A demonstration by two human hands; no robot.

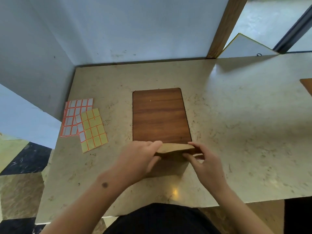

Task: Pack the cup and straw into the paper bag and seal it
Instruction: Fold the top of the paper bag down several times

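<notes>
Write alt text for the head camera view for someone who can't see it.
Both hands, left hand and right hand, pinch the folded top edge of a brown paper bag standing on a beige stone-look table. A wooden board lies just behind the bag, and sticker sheets lie to the left.

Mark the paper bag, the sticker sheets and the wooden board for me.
paper bag [175, 147]: head view, folded top edge.
sticker sheets [92, 129]: head view, middle of yellow sheet.
wooden board [159, 115]: head view, centre.
</notes>
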